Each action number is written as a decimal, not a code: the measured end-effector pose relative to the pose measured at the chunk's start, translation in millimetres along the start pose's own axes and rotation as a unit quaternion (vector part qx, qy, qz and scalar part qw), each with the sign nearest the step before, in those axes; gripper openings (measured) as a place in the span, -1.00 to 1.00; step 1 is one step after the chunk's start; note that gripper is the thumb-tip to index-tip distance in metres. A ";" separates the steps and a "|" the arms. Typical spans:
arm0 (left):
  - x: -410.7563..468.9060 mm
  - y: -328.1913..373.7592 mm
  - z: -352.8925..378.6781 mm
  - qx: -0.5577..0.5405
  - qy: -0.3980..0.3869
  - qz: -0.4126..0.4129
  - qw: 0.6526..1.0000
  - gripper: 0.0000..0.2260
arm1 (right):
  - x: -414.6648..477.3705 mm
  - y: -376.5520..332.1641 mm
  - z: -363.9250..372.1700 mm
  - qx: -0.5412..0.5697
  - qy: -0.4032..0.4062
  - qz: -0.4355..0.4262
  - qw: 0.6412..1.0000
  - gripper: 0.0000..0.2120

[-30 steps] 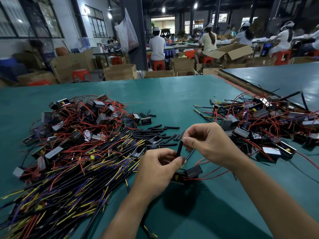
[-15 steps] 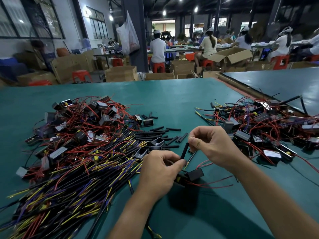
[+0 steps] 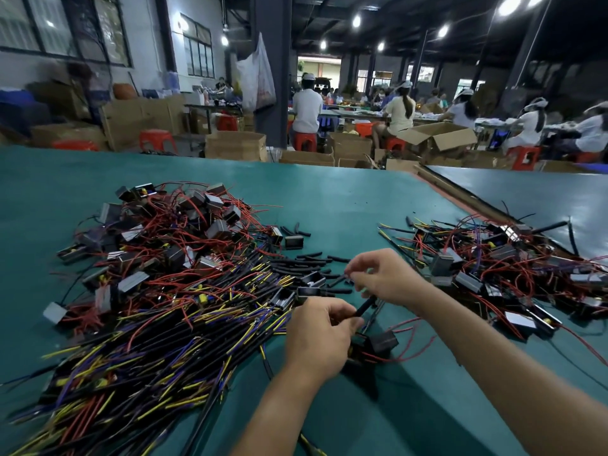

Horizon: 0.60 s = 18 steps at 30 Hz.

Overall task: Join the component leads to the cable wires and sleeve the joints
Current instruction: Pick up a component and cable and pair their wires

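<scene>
My left hand [image 3: 316,337] has its grip pinched tight on the lower end of a short black sleeve [image 3: 364,307], and my right hand [image 3: 386,279] pinches the upper end with curled fingers; the sleeve's long axis slants up and away to the right between them. Just beneath, a black component [image 3: 383,340] trails red leads [image 3: 418,352] rightward over the green worktop [image 3: 329,205], between a cable pile [image 3: 148,324] on the left and a second pile [image 3: 510,268] on the right.
</scene>
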State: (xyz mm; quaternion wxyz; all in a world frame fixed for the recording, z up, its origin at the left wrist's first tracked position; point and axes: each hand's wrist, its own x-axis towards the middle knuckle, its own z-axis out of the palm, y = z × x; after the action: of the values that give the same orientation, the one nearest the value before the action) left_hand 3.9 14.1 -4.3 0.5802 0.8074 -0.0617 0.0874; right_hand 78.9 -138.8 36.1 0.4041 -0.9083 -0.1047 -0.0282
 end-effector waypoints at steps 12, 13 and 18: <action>-1.6 0.3 -4.7 0.053 -0.011 -0.024 0.998 -0.86 | 58.7 9.8 3.1 -0.340 -0.129 -0.015 0.931 -0.88; -2.7 3.4 -4.6 0.038 -0.011 -0.033 0.999 -0.80 | 56.9 10.6 3.0 -0.336 -0.122 -0.012 0.934 -0.90; -6.9 13.1 -4.4 0.028 -0.028 -0.046 0.998 -0.72 | 43.1 20.5 4.6 -0.328 -0.093 -0.008 0.940 -0.87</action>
State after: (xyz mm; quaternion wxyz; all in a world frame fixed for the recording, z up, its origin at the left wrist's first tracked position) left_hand -5.8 14.0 7.7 0.5584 0.8278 -0.0383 0.0393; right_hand 125.2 -141.4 23.9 0.0723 -0.9881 -0.1340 0.0200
